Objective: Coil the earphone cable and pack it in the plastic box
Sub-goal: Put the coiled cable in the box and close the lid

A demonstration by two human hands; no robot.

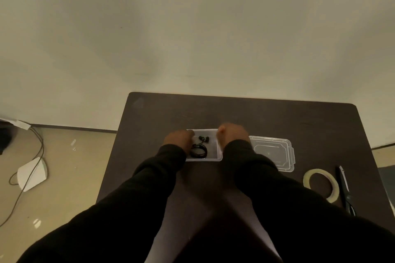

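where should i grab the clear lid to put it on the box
Take the lid by its long edges, coming from above with the right hand. It lies flat on the table just right of the box, nothing on it.

Clear plastic box [214, 157] sitting open, upright, mid-desk [235, 113]. Black earphone cable [199, 151] lying coiled inside box, near front wall; two dark earbuds [204, 138] resting just behind coil, toward far wall. Clear lid [272, 152] lying flat just right of box, apart from it.
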